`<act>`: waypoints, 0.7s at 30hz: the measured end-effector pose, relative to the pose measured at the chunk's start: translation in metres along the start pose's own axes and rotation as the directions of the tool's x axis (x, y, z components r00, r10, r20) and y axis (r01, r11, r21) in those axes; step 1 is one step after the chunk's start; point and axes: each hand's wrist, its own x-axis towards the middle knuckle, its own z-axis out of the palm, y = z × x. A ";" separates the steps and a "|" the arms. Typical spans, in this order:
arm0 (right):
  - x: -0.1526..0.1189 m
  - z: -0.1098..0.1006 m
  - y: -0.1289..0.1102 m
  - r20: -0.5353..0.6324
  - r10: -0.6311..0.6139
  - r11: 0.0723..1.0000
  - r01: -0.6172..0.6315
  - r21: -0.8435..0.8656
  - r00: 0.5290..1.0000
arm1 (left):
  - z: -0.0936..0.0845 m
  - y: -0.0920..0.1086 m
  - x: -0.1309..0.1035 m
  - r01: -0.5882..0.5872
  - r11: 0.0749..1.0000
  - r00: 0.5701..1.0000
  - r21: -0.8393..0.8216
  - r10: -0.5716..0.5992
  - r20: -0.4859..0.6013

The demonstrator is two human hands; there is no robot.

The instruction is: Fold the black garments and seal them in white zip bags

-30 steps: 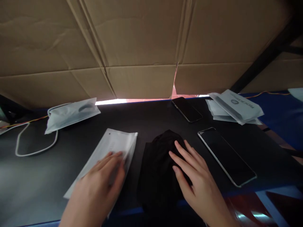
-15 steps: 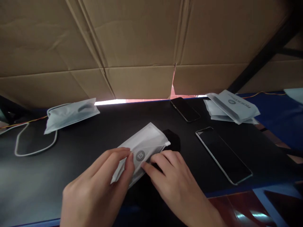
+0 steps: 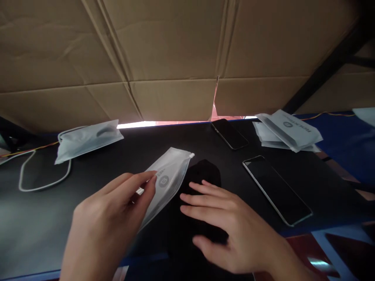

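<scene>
A frosted white zip pouch (image 3: 172, 168) with a round dark logo and a small white slider at its far corner is pinched in my left hand (image 3: 114, 210). It tilts above the black tabletop. My right hand (image 3: 225, 218) is apart from the pouch, its fingers stretched out and spread, over a dark black item or shadow (image 3: 205, 171) whose kind I cannot make out. What lies inside the pouch is hard to see.
A phone with a pale edge (image 3: 277, 189) lies at the right, a smaller dark phone (image 3: 230, 134) behind it. Several printed pouches (image 3: 293, 132) are piled at the far right. At the left, another pouch (image 3: 89, 140) rests on a white cable (image 3: 43, 189). Cardboard (image 3: 172, 58) stands at the back.
My right hand has let go of the pouch and opened, moving down and right. My left hand has shifted slightly left with the pouch, which now tilts more.
</scene>
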 end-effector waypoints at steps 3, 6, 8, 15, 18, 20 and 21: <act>-0.010 -0.004 0.002 0.146 0.093 0.993 -0.081 -0.085 0.985 | 0.001 -0.006 0.002 -0.026 1.000 0.999 -0.010 0.027 0.032; -0.016 0.008 0.006 0.202 0.071 0.986 -0.038 -0.159 0.977 | 0.002 -0.014 0.002 0.003 1.000 0.999 0.019 -0.003 0.037; -0.020 0.018 0.008 0.200 0.032 0.975 0.014 -0.224 0.979 | 0.004 -0.015 0.002 0.014 1.000 0.998 0.014 -0.015 0.055; -0.043 0.030 0.006 -0.010 -0.093 0.955 0.087 -0.284 0.996 | 0.009 -0.011 -0.003 0.018 1.000 0.991 -0.022 -0.014 0.133; -0.044 0.030 0.001 -0.282 -0.043 0.986 -0.004 -0.165 0.958 | 0.010 -0.012 -0.002 -0.042 0.997 0.992 -0.067 0.050 0.117; -0.037 0.031 -0.005 -0.486 0.107 0.990 -0.138 -0.028 0.867 | 0.013 -0.012 -0.001 -0.095 0.990 0.991 -0.106 0.104 0.083; -0.032 0.032 -0.009 -0.583 0.194 0.978 -0.203 0.050 0.789 | 0.015 -0.011 0.000 -0.113 0.985 0.989 -0.134 0.124 0.080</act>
